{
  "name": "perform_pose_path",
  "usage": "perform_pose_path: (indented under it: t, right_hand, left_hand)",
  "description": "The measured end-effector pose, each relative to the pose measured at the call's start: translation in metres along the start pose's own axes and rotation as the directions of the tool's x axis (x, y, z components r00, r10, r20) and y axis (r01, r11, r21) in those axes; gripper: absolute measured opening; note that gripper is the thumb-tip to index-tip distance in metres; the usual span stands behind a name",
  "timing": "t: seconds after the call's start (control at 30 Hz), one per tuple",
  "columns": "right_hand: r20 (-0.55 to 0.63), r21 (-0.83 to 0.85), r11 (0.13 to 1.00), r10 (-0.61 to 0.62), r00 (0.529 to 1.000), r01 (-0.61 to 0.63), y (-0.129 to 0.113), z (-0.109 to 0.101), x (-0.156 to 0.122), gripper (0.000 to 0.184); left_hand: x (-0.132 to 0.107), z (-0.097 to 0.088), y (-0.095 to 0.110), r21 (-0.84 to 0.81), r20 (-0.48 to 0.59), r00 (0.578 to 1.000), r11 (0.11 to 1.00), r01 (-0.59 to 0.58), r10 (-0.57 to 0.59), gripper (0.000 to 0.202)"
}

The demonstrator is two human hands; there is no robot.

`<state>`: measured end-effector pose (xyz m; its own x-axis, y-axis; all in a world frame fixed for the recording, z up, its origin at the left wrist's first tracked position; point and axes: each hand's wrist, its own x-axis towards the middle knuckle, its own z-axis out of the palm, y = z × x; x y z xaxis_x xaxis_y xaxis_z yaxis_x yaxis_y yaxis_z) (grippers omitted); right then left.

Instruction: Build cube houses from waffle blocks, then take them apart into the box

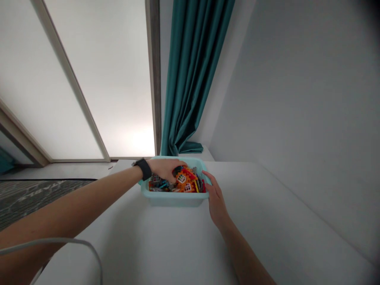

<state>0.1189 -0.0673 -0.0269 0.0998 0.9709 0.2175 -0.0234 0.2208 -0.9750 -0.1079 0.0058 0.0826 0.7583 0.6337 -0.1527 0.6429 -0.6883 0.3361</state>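
Observation:
A pale turquoise plastic bin (175,201) stands on the white table, filled with a jumble of small toy building pieces (162,185). Inside it, an orange toy wall panel with white lattice windows (187,179) lies tilted on top. My left hand (164,168) reaches in over the far left rim, its thumb and fingers curled down among the pieces beside the orange panel. What it grips is hidden beneath the fingers. At the bin's right end, my right hand (216,198) is closed on the rim, fingers over the edge and thumb near the front corner.
Around the bin spreads the white tabletop (166,245), with a grey wall (297,111) along its right side. Behind hang a teal curtain (190,79) and frosted sliding panels (113,79). A white cable (74,240) loops across the lower left. My left wrist wears a black watch (144,168).

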Motion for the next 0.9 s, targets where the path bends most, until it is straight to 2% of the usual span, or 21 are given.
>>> perform_pose_path:
  t: [0.07, 0.13, 0.33, 0.47, 0.53, 0.57, 0.6, 0.63, 0.67, 0.7, 0.77, 0.8, 0.87, 0.9]
  right_hand:
    - [0.006, 0.002, 1.000, 0.021, 1.000, -0.021, 0.000, -0.001, -0.001, 0.045]
    - [0.007, 0.010, 1.000, 0.029, 1.000, -0.029, 0.001, -0.002, -0.001, 0.046]
    - [0.020, 0.033, 0.999, 0.018, 1.000, -0.018, 0.008, -0.003, 0.000, 0.047]
    - [-0.006, -0.001, 1.000, -0.001, 1.000, 0.001, 0.010, -0.010, 0.002, 0.047]
    - [-0.036, 0.038, 0.999, 0.032, 0.999, -0.031, 0.010, -0.016, 0.006, 0.053]
    - [-0.059, 0.070, 0.996, 0.066, 0.996, -0.062, 0.009, -0.018, 0.008, 0.056]
    - [-0.082, 0.108, 0.989, 0.108, 0.991, -0.099, 0.009, -0.019, 0.010, 0.059]
    - [-0.100, 0.150, 0.979, 0.155, 0.983, -0.139, 0.008, -0.018, 0.012, 0.061]
    - [-0.104, 0.199, 0.965, 0.195, 0.975, -0.172, 0.007, -0.016, 0.014, 0.062]
    - [-0.092, 0.255, 0.948, 0.222, 0.971, -0.192, 0.006, -0.011, 0.014, 0.063]
    - [-0.036, 0.376, 0.905, 0.229, 0.973, -0.199, 0.002, 0.002, 0.011, 0.060]
    - [-0.015, 0.427, 0.884, 0.215, 0.977, -0.188, -0.003, 0.009, 0.009, 0.056]
    - [-0.013, 0.489, 0.857, 0.191, 0.981, -0.161, -0.015, 0.021, 0.005, 0.049]
    - [-0.024, 0.505, 0.852, 0.177, 0.984, -0.141, -0.023, 0.025, 0.004, 0.046]
  left_hand:
    - [0.000, -0.005, -0.005, -0.106, 0.028, 1.000, 0.994, -0.001, 0.004, 0.058]
    - [0.000, -0.005, -0.008, -0.142, 0.022, 1.000, 0.990, 0.016, -0.013, 0.050]
    - [-0.009, 0.002, -0.005, 0.072, -0.060, 0.998, 0.997, 0.027, -0.022, 0.048]
    - [-0.042, 0.000, 0.000, 0.086, -0.193, 0.980, 0.996, -0.023, 0.040, 0.044]
    - [-0.065, 0.005, -0.003, 0.028, -0.363, 0.932, 0.999, 0.021, -0.010, 0.037]
    - [-0.077, 0.011, -0.005, -0.021, -0.459, 0.886, 0.998, 0.057, -0.060, 0.036]
    - [-0.086, 0.021, -0.009, -0.103, -0.557, 0.819, 0.990, 0.099, -0.140, 0.037]
    - [-0.094, 0.033, -0.012, -0.227, -0.638, 0.727, 0.964, 0.137, -0.254, 0.040]
    - [-0.098, 0.047, -0.013, -0.388, -0.665, 0.636, 0.909, 0.153, -0.391, 0.046]
    - [-0.100, 0.062, -0.013, -0.555, -0.634, 0.566, 0.820, 0.143, -0.528, 0.050]
    - [-0.096, 0.087, -0.005, -0.803, -0.459, 0.576, 0.593, 0.056, -0.676, 0.051]
    - [-0.092, 0.096, 0.002, -0.884, -0.403, 0.583, 0.466, -0.047, -0.705, 0.055]
    - [-0.083, 0.100, 0.021, -0.922, -0.365, 0.493, 0.231, -0.312, -0.790, 0.063]
    - [-0.080, 0.096, 0.031, -0.898, -0.359, 0.481, 0.157, -0.410, -0.800, 0.065]
